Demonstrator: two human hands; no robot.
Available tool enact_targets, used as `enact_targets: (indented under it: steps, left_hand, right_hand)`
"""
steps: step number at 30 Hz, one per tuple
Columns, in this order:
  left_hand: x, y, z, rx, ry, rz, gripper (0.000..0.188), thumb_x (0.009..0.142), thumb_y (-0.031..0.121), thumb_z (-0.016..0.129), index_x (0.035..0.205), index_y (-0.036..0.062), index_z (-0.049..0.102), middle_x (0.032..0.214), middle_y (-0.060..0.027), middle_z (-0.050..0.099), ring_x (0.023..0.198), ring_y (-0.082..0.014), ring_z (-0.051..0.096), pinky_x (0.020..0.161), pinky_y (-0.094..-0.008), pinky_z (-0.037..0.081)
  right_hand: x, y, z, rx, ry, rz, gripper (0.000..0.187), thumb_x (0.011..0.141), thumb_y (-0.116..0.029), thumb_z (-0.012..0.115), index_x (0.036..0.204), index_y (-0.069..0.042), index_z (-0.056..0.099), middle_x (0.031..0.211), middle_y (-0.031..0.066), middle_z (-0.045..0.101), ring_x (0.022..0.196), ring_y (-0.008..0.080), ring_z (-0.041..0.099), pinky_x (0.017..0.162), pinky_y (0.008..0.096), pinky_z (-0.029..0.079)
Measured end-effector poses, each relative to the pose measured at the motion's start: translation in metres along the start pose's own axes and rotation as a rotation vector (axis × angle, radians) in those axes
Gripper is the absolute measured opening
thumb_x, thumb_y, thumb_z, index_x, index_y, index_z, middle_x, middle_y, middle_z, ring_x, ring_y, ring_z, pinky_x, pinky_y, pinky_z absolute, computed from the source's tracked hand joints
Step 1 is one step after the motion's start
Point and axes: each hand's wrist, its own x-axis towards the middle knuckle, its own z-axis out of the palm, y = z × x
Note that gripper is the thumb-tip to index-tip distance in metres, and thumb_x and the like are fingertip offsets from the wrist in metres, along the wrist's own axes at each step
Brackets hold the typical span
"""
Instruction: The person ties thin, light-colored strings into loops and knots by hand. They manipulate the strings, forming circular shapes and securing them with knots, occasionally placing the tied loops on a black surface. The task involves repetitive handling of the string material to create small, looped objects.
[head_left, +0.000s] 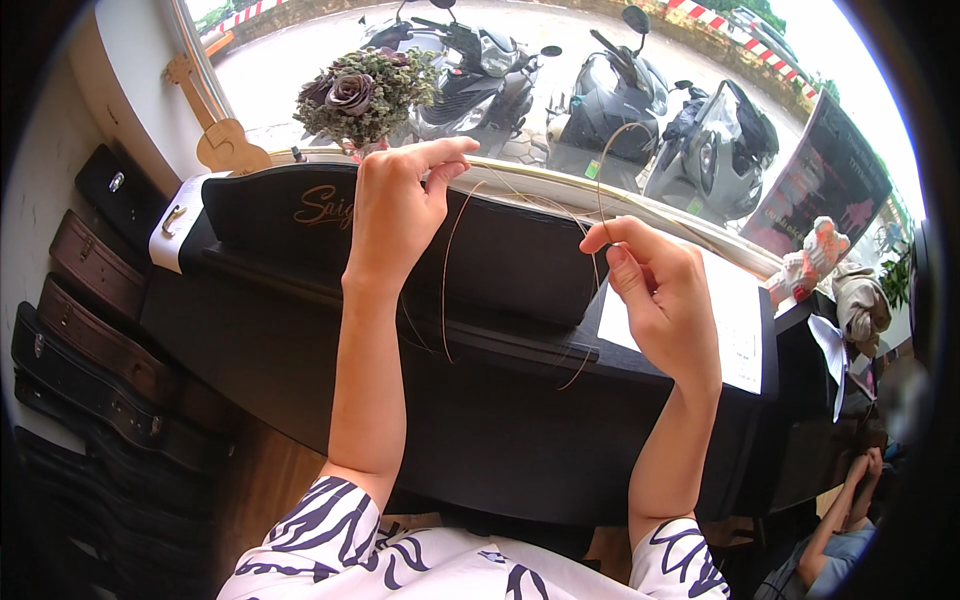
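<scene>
From where I stand, a person in a white shirt with dark strokes [430, 565] has both forearms raised over a black table [500, 430], the hands well apart. A thin gold-coloured wire [445, 275] hangs in loose loops between and below them, in front of a long black panel [540, 255]. The left hand [393, 205] is up beside a bunch of flowers [365, 90], thumb and fingertips pinched on the wire. The right hand [665, 290], lower and over a white sheet [737, 315], has curled fingers, the thumb and fingertips closed on another stretch, where one loop arches upward. Motorbikes [610, 100] stand outside the window; a small wooden guitar [232, 148] leans at the left, above dark cases [90, 345] along the wall. Another person [840, 555] shows at the lower right.
</scene>
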Motion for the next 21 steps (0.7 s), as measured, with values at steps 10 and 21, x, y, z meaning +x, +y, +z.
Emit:
enact_targets:
  steps: [10, 21]
  left_hand:
    - [0.003, 0.008, 0.004, -0.34, 0.122, -0.072, 0.019, 0.088, -0.006, 0.065, 0.104, 0.0005, 0.074, 0.085, -0.0093, 0.074, 0.076, -0.015, 0.072, 0.072, -0.0246, 0.057]
    - [0.002, 0.027, -0.013, -0.546, 0.125, 0.005, 0.016, 0.088, -0.006, 0.065, 0.102, -0.0027, 0.072, 0.084, -0.0104, 0.073, 0.079, -0.0163, 0.072, 0.075, -0.0257, 0.056]
  right_hand:
    - [0.0, 0.0, -0.007, -0.017, 0.001, 0.016, 0.013, 0.094, -0.002, 0.056, 0.096, -0.004, 0.069, 0.059, 0.0039, 0.053, 0.049, 0.0088, 0.042, 0.048, 0.0254, 0.03]
    - [-0.008, 0.016, -0.039, -0.065, 0.343, -0.033, 0.02, 0.103, -0.016, 0.048, 0.102, -0.009, 0.068, 0.061, -0.0034, 0.043, 0.054, 0.0053, 0.034, 0.049, 0.0233, 0.026]
